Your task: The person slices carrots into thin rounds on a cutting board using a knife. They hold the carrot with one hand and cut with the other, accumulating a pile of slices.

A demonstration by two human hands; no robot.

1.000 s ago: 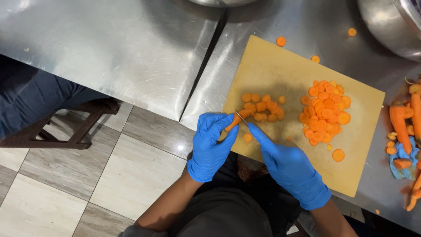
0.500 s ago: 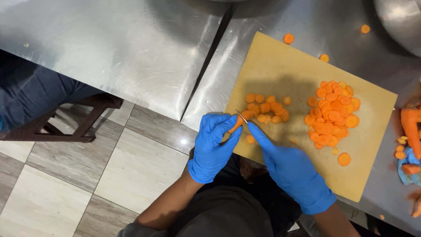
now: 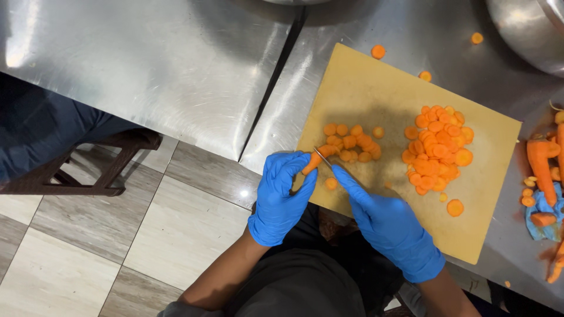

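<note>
Across the upper part of the view runs a stainless steel tabletop (image 3: 147, 64), its two sheets meeting at a dark seam. On its right half lies a tan cutting board (image 3: 364, 88), set at a slant, its near edge reaching the tabletop's rim. Beyond the board's far right corner sits the curved wall of a metal bowl (image 3: 523, 29). Whole carrots (image 3: 541, 164) lie right of the board, with peelings and a blue scrap beside them. Below the tabletop, a tiled floor (image 3: 117, 235) and part of a dark wooden stool (image 3: 111, 158) show at left.

On the board, a large heap of carrot slices (image 3: 437, 147) sits right of centre; a smaller pile of slices (image 3: 349, 141) lies toward the near left edge. Stray rounds rest on the steel past the board's far edge.

Both hands wear blue gloves. The left hand (image 3: 281, 196) curls its fingers narrowly around a short carrot stub (image 3: 314, 161) at the board's near left edge, just beside the smaller pile. The right hand (image 3: 390, 226) is closed on a small knife (image 3: 325, 158), forefinger stretched along it, blade touching the stub.
</note>
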